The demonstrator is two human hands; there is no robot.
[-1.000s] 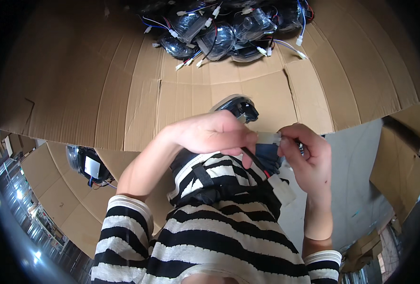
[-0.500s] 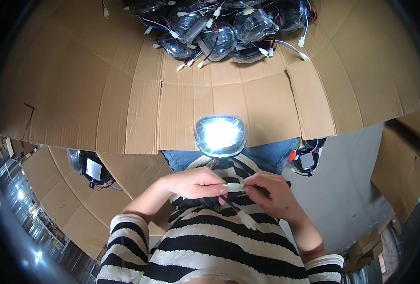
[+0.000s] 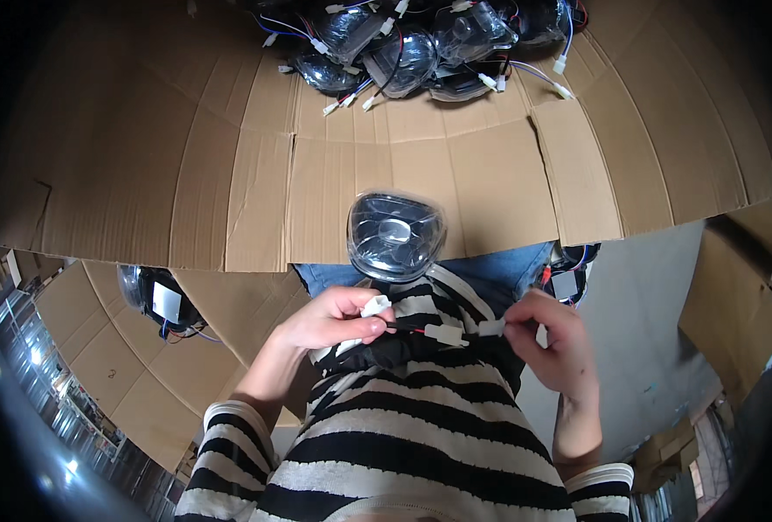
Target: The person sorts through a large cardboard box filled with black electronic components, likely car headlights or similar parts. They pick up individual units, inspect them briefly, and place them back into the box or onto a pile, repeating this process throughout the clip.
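A round clear-lensed headlamp (image 3: 395, 233), unlit, stands at the front edge of the cardboard, just beyond my hands. My left hand (image 3: 329, 319) is closed, pinching a white wire connector (image 3: 375, 305) between thumb and fingers. From beneath that thumb, black and red wires run right to a second white connector (image 3: 445, 335), which hangs between the hands. My right hand (image 3: 556, 335) is closed on a pale plug (image 3: 491, 328). Whether the plug touches the hanging connector I cannot tell.
Several more headlamps (image 3: 401, 61) with loose wires and white connectors are heaped at the far side of the cardboard surface (image 3: 456, 157). One lamp (image 3: 167, 303) lies at lower left, another (image 3: 567, 277) at right beside my leg. A thin bent rod (image 3: 46, 209) lies far left.
The headlamp was brightly lit and is now dark. My hands have moved apart, the right one going right with the plug; the connector they held together earlier is separated.
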